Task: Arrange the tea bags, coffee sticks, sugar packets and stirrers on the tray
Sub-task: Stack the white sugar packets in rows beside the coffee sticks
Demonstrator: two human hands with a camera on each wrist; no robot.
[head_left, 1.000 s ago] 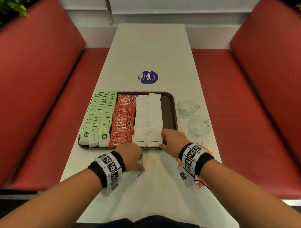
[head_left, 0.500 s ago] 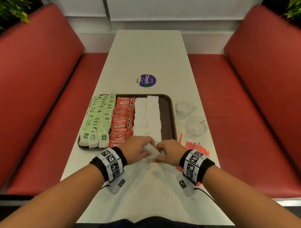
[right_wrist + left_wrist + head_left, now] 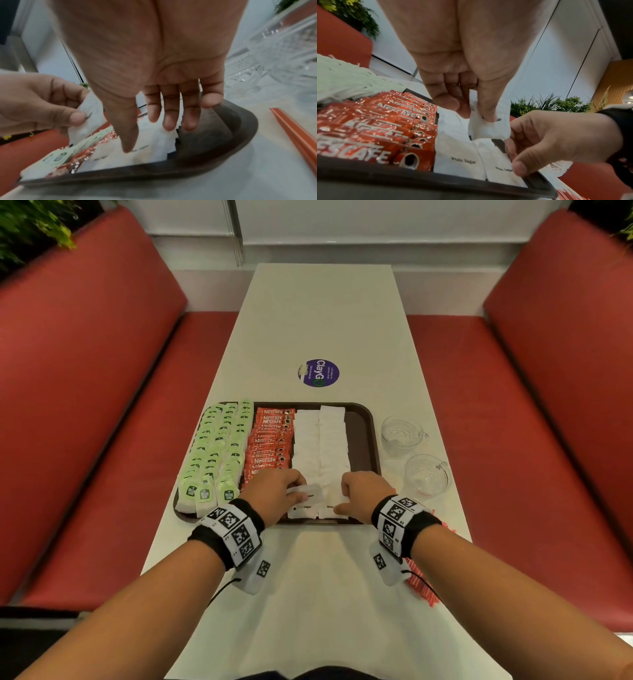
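Note:
A dark brown tray [image 3: 371,436] holds rows of green tea bags [image 3: 219,446], red coffee sticks [image 3: 270,446] and white sugar packets [image 3: 322,446]. My left hand [image 3: 277,491] pinches one white sugar packet [image 3: 488,127] between thumb and fingers, just above the near end of the sugar rows. My right hand [image 3: 359,491] hovers over the near right sugar row with relaxed fingers [image 3: 171,119], its thumb touching a packet [image 3: 154,148]. Orange stirrers [image 3: 424,587] lie on the table right of my right wrist, off the tray.
Two clear glass cups [image 3: 400,436] [image 3: 428,474] stand on the white table [image 3: 325,320] right of the tray. A purple round sticker [image 3: 318,373] lies beyond the tray. Red benches [image 3: 85,405] flank the table on both sides.
Both hands moved forward from the table's near part onto the tray's near edge. The left hand carried a sugar packet up over the sugar rows.

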